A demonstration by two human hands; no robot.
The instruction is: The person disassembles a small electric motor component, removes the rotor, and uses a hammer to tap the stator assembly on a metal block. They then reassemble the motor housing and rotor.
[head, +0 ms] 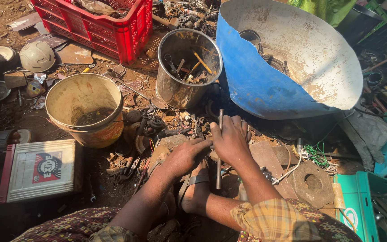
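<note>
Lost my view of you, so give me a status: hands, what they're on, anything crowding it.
Right hand gripping upright metal rod. Left hand closed at rod's middle. Scrap bits and steel bucket close ahead.

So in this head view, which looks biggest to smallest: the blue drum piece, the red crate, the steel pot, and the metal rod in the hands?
1. Blue drum piece
2. Red crate, though cut off by the picture's edge
3. Steel pot
4. Metal rod, thin, gripped by the right hand with the left hand touching it.

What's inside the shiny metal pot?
The metal pot holds a jumble of scrap: dark metal bits, a plier-like tool and yellow-handled pieces. Whatever lies beneath the top layer is hidden by shadow.
</note>
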